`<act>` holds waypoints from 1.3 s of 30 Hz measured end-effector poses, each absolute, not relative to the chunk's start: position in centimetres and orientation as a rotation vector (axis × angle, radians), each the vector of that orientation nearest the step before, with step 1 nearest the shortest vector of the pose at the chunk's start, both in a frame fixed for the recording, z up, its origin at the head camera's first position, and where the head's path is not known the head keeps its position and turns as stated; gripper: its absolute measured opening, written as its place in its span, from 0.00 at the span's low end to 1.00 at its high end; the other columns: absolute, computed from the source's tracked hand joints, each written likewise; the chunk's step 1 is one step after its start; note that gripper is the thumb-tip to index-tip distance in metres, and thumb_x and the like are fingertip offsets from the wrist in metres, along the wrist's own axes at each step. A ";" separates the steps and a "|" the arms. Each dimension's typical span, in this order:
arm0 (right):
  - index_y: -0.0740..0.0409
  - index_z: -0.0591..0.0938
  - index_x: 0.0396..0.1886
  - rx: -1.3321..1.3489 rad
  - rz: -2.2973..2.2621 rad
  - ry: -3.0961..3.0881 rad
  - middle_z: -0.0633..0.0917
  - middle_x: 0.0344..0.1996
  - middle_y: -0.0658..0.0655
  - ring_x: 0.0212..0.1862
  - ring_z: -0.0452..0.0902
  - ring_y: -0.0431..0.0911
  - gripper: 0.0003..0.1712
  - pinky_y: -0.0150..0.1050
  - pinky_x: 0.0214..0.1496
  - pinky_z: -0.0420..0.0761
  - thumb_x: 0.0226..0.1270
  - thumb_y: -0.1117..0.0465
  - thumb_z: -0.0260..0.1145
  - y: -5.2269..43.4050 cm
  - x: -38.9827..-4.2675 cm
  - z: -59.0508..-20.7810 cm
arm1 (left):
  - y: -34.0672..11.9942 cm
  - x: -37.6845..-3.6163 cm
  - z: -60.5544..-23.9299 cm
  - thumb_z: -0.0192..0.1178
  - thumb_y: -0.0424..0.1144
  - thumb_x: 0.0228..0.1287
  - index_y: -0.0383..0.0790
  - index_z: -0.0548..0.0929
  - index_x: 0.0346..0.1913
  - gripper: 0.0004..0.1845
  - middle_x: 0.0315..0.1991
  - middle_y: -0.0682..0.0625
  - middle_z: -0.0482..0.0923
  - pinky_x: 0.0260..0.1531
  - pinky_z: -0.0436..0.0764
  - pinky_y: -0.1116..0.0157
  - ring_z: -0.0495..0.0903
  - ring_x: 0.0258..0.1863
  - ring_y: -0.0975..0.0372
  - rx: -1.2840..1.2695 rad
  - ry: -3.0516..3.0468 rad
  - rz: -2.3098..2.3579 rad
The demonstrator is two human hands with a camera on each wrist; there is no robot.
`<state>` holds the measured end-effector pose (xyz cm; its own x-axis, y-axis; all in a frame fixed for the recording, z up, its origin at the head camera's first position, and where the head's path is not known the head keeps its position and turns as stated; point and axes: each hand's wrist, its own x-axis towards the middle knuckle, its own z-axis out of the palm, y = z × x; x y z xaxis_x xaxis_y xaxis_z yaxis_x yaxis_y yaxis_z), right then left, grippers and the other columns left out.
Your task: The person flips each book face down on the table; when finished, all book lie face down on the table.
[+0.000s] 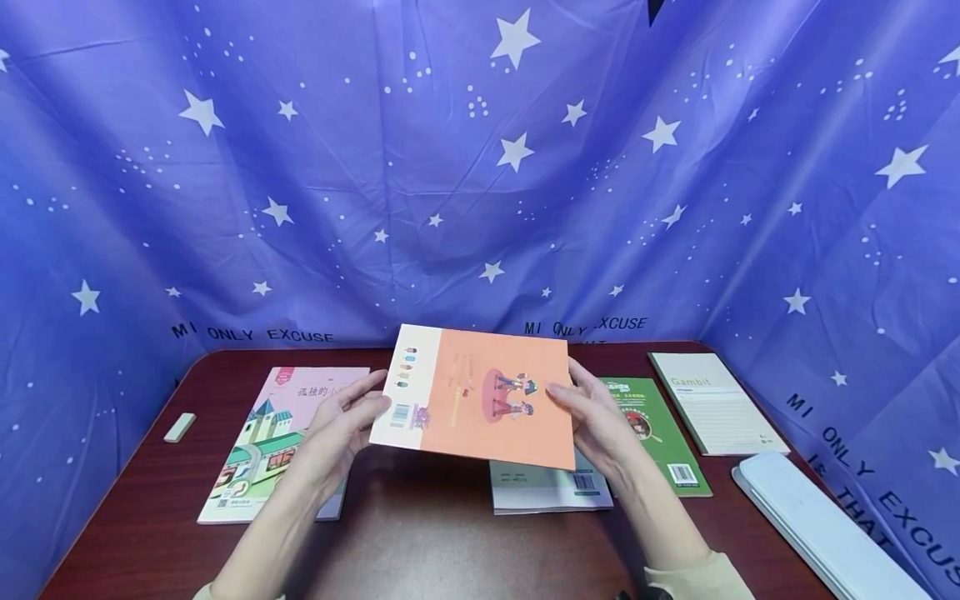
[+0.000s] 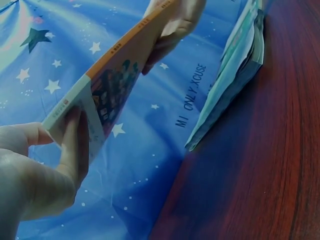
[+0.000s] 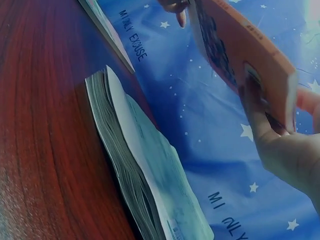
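Blue fabric printed with white stars (image 1: 480, 167) hangs behind and beside a dark red wooden table (image 1: 420, 542). Over the table's middle, a person lifts an orange book (image 1: 480, 396) clear of the surface, back cover up, one hand at each short edge. The left hand (image 1: 341, 429) pinches the pale spine edge, thumb on top and fingers curled beneath, as the left wrist view confirms; the right hand (image 1: 596, 417) grips the opposite edge the same way. Holding both ends keeps the thin book level and lets it be carried or turned without sagging. Its long axis runs left to right, slightly tilted, with the far edge a little higher and the barcode corner toward the left hand. Directly below lies a thicker grey-white book (image 1: 547, 487), flat, its pages fanned toward the wrist cameras. To the left rests a pink picture book (image 1: 262, 458), to the right a green book (image 1: 663, 433) and a lined notebook (image 1: 712, 400), probably a writing pad. A small eraser (image 1: 180, 427) sits near the left edge.
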<state>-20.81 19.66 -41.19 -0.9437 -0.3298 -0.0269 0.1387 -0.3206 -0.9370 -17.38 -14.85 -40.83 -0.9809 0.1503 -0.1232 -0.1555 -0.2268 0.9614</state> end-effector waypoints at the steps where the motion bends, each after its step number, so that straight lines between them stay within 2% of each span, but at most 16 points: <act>1: 0.50 0.47 0.85 -0.252 -2.296 1.622 0.91 0.48 0.50 0.48 0.90 0.43 0.45 0.41 0.49 0.90 0.76 0.71 0.56 19.7 -20.7 -41.1 | -14.9 -17.4 -40.8 0.56 0.36 0.75 0.35 0.59 0.79 0.34 0.57 0.47 0.80 0.46 0.89 0.68 0.86 0.47 0.66 -0.006 1.816 2.309; 6: 0.42 0.40 0.85 -0.342 -2.150 1.567 0.90 0.52 0.55 0.49 0.90 0.48 0.56 0.46 0.49 0.91 0.69 0.76 0.59 19.9 -20.5 -41.2 | -15.0 -17.3 -40.9 0.54 0.37 0.75 0.34 0.59 0.78 0.33 0.54 0.50 0.83 0.46 0.89 0.66 0.86 0.47 0.65 -0.002 1.794 2.250; 13: 0.34 0.38 0.84 -0.467 -2.044 1.489 0.81 0.67 0.62 0.59 0.86 0.54 0.64 0.53 0.57 0.88 0.63 0.80 0.61 20.5 -20.6 -41.8 | -15.1 -17.6 -41.3 0.55 0.38 0.76 0.39 0.62 0.78 0.31 0.48 0.55 0.84 0.42 0.89 0.65 0.87 0.43 0.65 -0.048 1.846 2.216; 15: 0.33 0.38 0.84 -0.475 -2.030 1.495 0.82 0.66 0.63 0.58 0.86 0.54 0.65 0.52 0.57 0.88 0.63 0.80 0.63 20.7 -20.6 -41.9 | -15.1 -17.7 -41.4 0.56 0.38 0.76 0.41 0.63 0.78 0.31 0.47 0.57 0.85 0.42 0.89 0.64 0.87 0.43 0.66 -0.057 1.866 2.199; 17: 0.34 0.37 0.84 -0.488 -2.021 1.516 0.86 0.60 0.63 0.54 0.88 0.52 0.65 0.49 0.54 0.89 0.63 0.79 0.63 20.8 -20.7 -42.0 | -15.1 -17.8 -41.6 0.58 0.40 0.75 0.41 0.64 0.77 0.31 0.46 0.59 0.85 0.41 0.88 0.64 0.87 0.42 0.66 -0.069 1.890 2.182; 23: 0.44 0.37 0.85 -0.451 -2.013 1.601 0.92 0.46 0.59 0.45 0.91 0.46 0.61 0.44 0.50 0.91 0.66 0.78 0.62 20.8 -20.8 -41.9 | -15.1 -18.2 -41.9 0.59 0.41 0.76 0.39 0.69 0.71 0.26 0.41 0.60 0.85 0.39 0.89 0.64 0.87 0.39 0.66 -0.107 1.929 2.188; 26: 0.53 0.44 0.84 -0.385 -2.014 1.680 0.92 0.44 0.55 0.43 0.91 0.45 0.52 0.42 0.47 0.91 0.69 0.74 0.62 20.5 -20.8 -41.9 | -15.2 -18.2 -41.9 0.59 0.40 0.76 0.37 0.70 0.67 0.23 0.40 0.60 0.85 0.38 0.89 0.63 0.87 0.38 0.66 -0.114 1.934 2.207; 29: 0.58 0.52 0.81 -0.300 -2.012 1.760 0.93 0.43 0.53 0.40 0.91 0.44 0.44 0.39 0.43 0.91 0.72 0.70 0.62 20.1 -21.0 -41.9 | -15.3 -18.2 -41.8 0.60 0.40 0.75 0.35 0.71 0.63 0.21 0.38 0.59 0.86 0.36 0.89 0.65 0.86 0.37 0.66 -0.109 1.952 2.205; 34: 0.59 0.56 0.80 -0.176 -2.011 1.805 0.92 0.44 0.51 0.40 0.91 0.43 0.38 0.38 0.41 0.91 0.77 0.64 0.60 19.7 -21.1 -42.4 | -15.3 -18.2 -41.8 0.60 0.40 0.74 0.34 0.70 0.59 0.19 0.36 0.55 0.87 0.32 0.88 0.65 0.87 0.33 0.63 -0.083 1.963 2.184; 39: 0.57 0.54 0.82 -0.179 -1.996 1.782 0.91 0.43 0.51 0.38 0.91 0.43 0.39 0.37 0.40 0.91 0.77 0.65 0.59 19.6 -21.4 -42.5 | -15.6 -18.1 -42.1 0.58 0.40 0.76 0.33 0.67 0.63 0.22 0.35 0.53 0.87 0.31 0.89 0.64 0.87 0.31 0.62 -0.039 1.970 2.147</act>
<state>-21.38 19.57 -42.48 -0.8877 -0.4143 -0.2009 0.2465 -0.0592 -0.9673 -18.13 -15.59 -42.11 -0.9739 0.1481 -0.1719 -0.1839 -0.0718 0.9803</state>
